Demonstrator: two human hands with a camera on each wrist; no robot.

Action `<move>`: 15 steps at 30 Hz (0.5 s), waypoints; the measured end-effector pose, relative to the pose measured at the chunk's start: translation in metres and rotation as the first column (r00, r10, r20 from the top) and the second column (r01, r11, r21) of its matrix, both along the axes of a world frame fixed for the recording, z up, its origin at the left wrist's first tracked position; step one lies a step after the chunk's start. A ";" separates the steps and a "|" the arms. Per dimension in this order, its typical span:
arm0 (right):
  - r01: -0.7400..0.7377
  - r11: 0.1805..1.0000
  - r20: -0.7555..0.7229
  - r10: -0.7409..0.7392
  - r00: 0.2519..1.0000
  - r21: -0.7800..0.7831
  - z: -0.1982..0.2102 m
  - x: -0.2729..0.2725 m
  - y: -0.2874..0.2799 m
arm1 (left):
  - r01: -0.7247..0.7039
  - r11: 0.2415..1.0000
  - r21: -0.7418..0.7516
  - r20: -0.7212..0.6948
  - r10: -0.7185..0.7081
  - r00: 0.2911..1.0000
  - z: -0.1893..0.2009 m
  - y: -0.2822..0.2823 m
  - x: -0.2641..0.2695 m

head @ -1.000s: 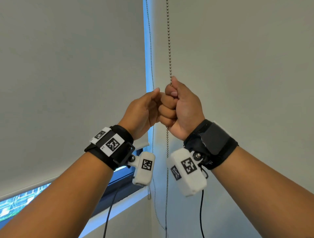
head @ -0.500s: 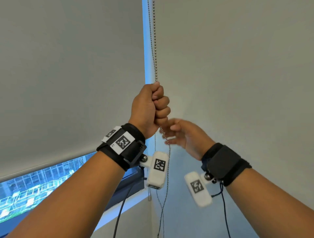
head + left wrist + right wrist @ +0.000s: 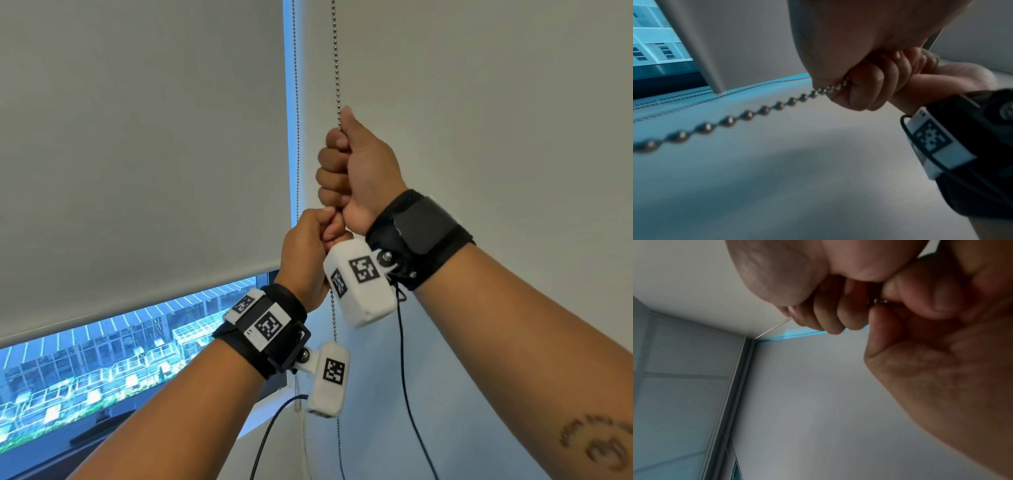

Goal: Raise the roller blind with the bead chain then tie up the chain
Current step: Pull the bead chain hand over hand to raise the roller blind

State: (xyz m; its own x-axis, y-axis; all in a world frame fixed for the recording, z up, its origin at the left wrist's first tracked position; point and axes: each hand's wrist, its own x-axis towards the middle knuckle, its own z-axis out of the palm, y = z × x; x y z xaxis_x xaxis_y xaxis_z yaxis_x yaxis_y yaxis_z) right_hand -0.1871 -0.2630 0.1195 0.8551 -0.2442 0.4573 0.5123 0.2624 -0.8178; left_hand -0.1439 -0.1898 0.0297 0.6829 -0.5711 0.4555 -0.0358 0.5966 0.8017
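Steel bead chain (image 3: 337, 68) runs through both fists | right hand (image 3: 356, 171) grips it, stacked directly above left hand (image 3: 306, 251), also gripping | roller blind (image 3: 137, 154) left of hands, partly raised | step: raising | next: likely right pulls down, left regrips above.

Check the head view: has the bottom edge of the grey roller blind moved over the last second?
Yes. The grey roller blind's bottom edge has risen against the dark window frame, uncovering more window glass.
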 end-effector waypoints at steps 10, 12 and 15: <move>-0.026 0.991 0.082 0.016 0.996 0.130 -0.021 -0.007 0.007 | -0.113 0.976 0.185 0.188 0.078 0.979 0.008 0.020 0.027; -0.067 0.989 0.094 0.055 0.994 0.131 -0.026 -0.005 0.008 | -0.036 0.987 0.158 0.208 0.003 0.978 0.027 0.025 0.028; -0.131 0.984 0.107 0.119 0.987 0.120 -0.036 -0.004 0.010 | 0.076 0.981 0.176 0.221 -0.115 0.968 0.053 0.030 0.025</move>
State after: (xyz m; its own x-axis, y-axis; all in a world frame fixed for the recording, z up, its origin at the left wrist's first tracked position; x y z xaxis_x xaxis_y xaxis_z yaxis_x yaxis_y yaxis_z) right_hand -0.1913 -0.2526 0.0833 0.8346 -0.1993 0.5135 0.5456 0.4273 -0.7210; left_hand -0.1185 -0.1596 0.0824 0.5099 -0.7089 0.4873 -0.1798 0.4661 0.8663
